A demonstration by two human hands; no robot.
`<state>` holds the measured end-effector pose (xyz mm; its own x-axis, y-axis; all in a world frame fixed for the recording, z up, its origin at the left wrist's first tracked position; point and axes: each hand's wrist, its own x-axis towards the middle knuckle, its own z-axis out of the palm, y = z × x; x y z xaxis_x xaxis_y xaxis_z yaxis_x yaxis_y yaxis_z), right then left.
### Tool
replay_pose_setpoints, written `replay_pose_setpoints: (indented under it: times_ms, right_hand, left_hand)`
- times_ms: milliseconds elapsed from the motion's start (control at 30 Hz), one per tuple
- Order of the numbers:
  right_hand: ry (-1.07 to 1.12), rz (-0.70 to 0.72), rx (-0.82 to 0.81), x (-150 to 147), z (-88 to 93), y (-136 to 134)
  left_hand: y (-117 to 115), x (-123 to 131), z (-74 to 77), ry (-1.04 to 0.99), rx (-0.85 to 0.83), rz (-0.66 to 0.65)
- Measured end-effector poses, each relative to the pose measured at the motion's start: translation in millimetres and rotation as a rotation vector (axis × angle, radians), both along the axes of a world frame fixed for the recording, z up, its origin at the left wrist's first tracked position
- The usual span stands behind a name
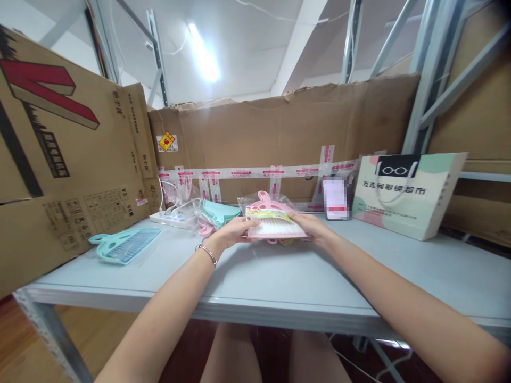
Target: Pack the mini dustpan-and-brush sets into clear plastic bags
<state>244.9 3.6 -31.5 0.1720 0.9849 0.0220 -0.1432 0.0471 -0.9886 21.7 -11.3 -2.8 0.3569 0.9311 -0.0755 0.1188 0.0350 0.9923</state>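
I am holding the pink brush set in its clear wrapper just above the grey table, at twelve o'clock from me. My left hand is clamping its nine o'clock edge and my right hand is clamping its three o'clock edge. A teal dustpan is lying at its ten o'clock, a teal brush set further out at nine, and a paper bag is standing at two.

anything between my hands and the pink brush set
Only its clear plastic bag: the left hand and right hand grip the pink brush set by its two ends, with nothing else between.
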Motion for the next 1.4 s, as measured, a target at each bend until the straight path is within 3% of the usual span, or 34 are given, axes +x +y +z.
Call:
replay_pose_setpoints:
  times_ms: [133, 267, 467, 633, 800, 1000, 1200, 1300, 1400]
  right_hand:
    - [0.178, 0.182, -0.074, -2.7, 17.5, -18.4]
    - [0.265, 0.347, -0.056, -1.3, 26.5, -27.8]
    - [0.253, 0.177, -0.094, -2.5, 15.8, -16.4]
    - [0.147, -0.005, -0.093, -9.0, 11.7, -15.8]
    - [0.213, 0.052, -0.086, -11.0, 9.8, -14.8]
    - [0.39, 0.0, -0.099, -6.2, 8.3, -5.1]
    - [0.422, -0.056, -0.083, -5.4, 10.8, -5.7]
    - [0.423, -0.043, -0.082, -10.0, 12.3, -10.3]
    - [0.408, 0.01, -0.062, -14.5, 15.2, -15.7]
  left_hand:
    - [14.0, -4.6, -3.3, -0.051, -0.021, 0.205]
    - [17.6, -9.4, -3.2, -0.065, -0.022, 0.254]
    - [8.0, -10.3, 4.0, -0.279, -0.054, -0.027]
    - [10.7, -7.1, 3.0, -0.283, -0.051, 0.114]
    - [10.2, -3.4, -1.2, -0.181, -0.042, 0.173]
    - [7.8, -11.3, 4.5, 0.047, 0.174, 0.014]
    - [-2.5, -36.1, 21.8, -0.004, 0.34, -0.033]
    - [-3.7, -31.1, 15.5, 0.06, 0.499, -0.135]
    - [1.8, -18.7, 4.6, 0.098, 0.671, -0.029]
